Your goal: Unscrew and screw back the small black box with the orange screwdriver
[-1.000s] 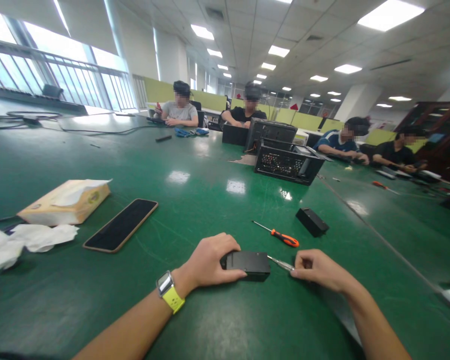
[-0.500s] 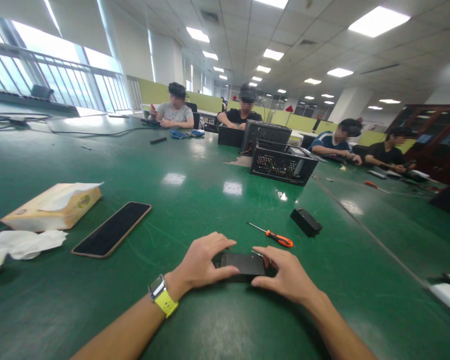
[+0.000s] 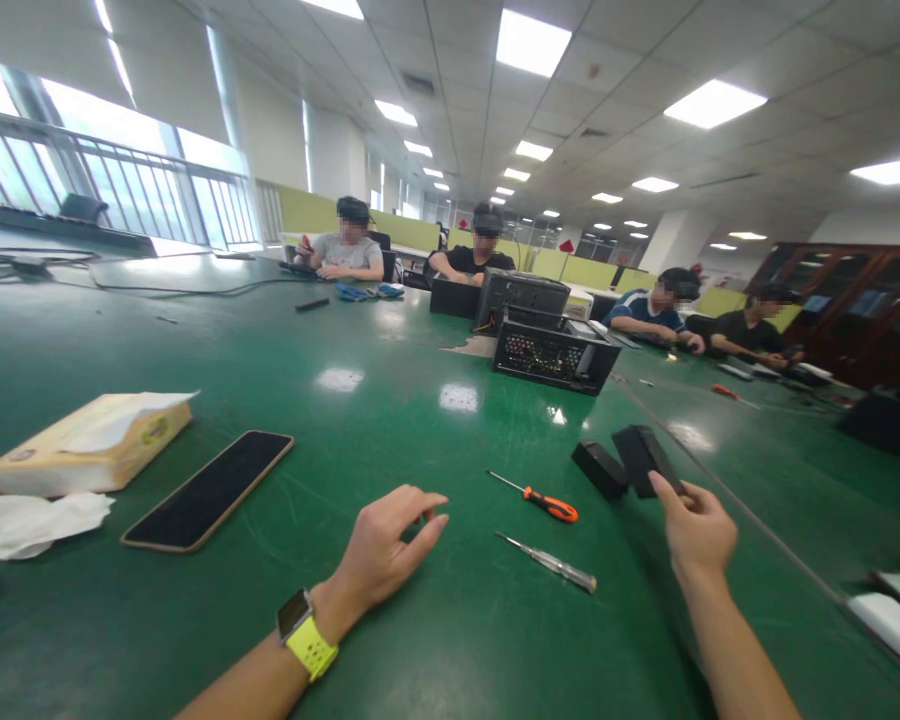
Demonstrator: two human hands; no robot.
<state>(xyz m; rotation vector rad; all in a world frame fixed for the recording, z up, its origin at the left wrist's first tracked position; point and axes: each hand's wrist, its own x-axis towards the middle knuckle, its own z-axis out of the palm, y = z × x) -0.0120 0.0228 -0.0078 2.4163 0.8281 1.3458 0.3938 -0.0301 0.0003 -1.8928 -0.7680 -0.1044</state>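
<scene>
Between the thumb and fingers of my right hand (image 3: 697,525) is a flat black box-shaped piece (image 3: 643,458), held tilted at the right. Just left of it lies a second black block (image 3: 600,469) on the green table (image 3: 390,650); whether the two touch I cannot tell. My left hand (image 3: 394,540), with a yellow-banded watch on its wrist, rests above the table with fingers curved, thumb apart, and nothing in it. Between my hands lie an orange-and-black screwdriver (image 3: 550,504) and a screwdriver with a clear handle (image 3: 562,570).
A phone (image 3: 210,490) and a tissue pack (image 3: 94,445) with crumpled tissue (image 3: 37,525) lie at the left. Farther back stands an open black computer case (image 3: 555,350). Several people sit along the far side. White objects (image 3: 889,615) are at the right edge.
My right hand has carried the black piece from in front of me to the right, beside the other block. My left hand has let go of it. The clear-handled screwdriver is now in sight.
</scene>
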